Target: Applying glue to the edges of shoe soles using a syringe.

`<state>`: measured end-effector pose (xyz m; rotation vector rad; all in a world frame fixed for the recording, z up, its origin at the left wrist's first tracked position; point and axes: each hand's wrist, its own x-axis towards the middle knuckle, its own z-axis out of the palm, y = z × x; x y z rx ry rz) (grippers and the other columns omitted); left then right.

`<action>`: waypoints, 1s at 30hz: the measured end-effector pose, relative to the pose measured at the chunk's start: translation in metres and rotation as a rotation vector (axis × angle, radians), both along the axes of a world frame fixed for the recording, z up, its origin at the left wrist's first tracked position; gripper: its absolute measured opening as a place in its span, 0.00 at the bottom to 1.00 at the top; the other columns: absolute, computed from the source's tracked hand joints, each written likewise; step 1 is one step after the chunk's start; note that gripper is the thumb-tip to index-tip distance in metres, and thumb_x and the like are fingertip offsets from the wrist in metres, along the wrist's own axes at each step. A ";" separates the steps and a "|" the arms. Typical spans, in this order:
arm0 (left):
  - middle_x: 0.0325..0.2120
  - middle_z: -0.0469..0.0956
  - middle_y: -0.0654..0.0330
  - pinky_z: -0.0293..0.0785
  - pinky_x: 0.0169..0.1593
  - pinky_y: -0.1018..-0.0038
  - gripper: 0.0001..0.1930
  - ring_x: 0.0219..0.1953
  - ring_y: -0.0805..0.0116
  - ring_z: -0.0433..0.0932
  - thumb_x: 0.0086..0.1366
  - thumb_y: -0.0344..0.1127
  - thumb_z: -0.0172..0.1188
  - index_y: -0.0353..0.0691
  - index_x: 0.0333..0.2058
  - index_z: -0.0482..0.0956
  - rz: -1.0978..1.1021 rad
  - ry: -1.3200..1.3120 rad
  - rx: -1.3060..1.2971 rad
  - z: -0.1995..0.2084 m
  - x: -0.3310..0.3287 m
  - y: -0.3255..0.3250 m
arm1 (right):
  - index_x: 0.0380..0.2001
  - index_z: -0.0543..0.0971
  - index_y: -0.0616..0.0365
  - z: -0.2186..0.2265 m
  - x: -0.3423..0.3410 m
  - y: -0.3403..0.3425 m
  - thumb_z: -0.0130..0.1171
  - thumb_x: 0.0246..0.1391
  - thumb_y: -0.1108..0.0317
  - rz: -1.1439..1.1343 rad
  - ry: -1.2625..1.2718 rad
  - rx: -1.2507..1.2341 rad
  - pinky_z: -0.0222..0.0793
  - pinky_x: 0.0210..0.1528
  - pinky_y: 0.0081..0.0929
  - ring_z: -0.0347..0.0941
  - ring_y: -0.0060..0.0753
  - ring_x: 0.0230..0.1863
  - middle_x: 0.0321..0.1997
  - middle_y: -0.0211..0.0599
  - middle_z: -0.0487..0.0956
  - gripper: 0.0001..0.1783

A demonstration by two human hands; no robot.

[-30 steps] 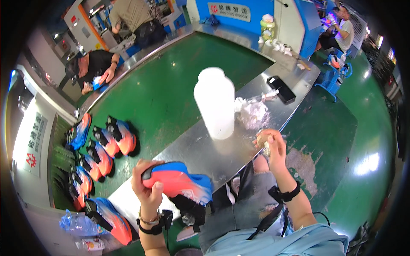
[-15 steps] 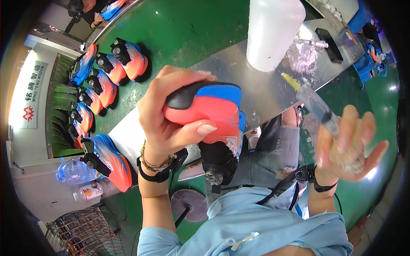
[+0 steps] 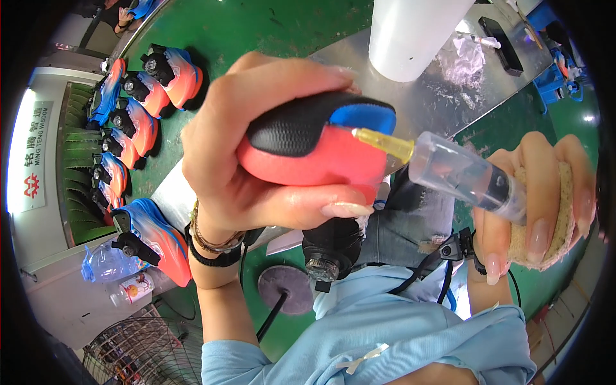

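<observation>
I see the shoe (image 3: 301, 168) gripped in the left hand (image 3: 221, 138), fingers bent over its black upper edge and thumb pressed along the coral side. The syringe (image 3: 457, 172) sits to its right, pinched with a beige pad (image 3: 564, 215) in the curled fingers of the right hand (image 3: 537, 176), its long axis running left and slightly upward in my view, toward the shoe. Its yellow tip (image 3: 388, 145) ends where black, blue and coral meet, though I can't tell whether it touches.
</observation>
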<state>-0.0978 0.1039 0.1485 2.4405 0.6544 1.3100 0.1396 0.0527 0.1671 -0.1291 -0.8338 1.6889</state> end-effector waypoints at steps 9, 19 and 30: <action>0.32 0.74 0.46 0.74 0.42 0.67 0.44 0.34 0.58 0.77 0.52 0.72 0.43 0.29 0.44 0.63 0.354 -0.027 -0.086 -0.005 -0.001 0.007 | 0.11 0.74 0.48 -0.019 -0.009 -0.008 0.49 0.52 0.62 -0.154 -0.131 0.082 0.69 0.15 0.29 0.67 0.43 0.10 0.20 0.42 0.74 0.17; 0.39 0.74 0.49 0.68 0.47 0.71 0.40 0.41 0.63 0.73 0.54 0.68 0.45 0.30 0.44 0.66 0.505 -0.225 -0.131 -0.025 -0.021 0.018 | 0.21 0.73 0.50 -0.072 -0.023 0.008 0.45 0.57 0.60 -0.159 -0.152 0.140 0.72 0.17 0.28 0.70 0.40 0.16 0.25 0.45 0.73 0.14; 0.43 0.71 0.55 0.67 0.50 0.72 0.34 0.44 0.66 0.71 0.63 0.63 0.34 0.33 0.46 0.68 0.580 -0.330 -0.196 -0.046 -0.040 0.042 | 0.22 0.75 0.56 -0.099 -0.025 -0.009 0.36 0.60 0.51 -0.190 -0.297 -0.068 0.70 0.18 0.27 0.69 0.37 0.17 0.23 0.49 0.72 0.25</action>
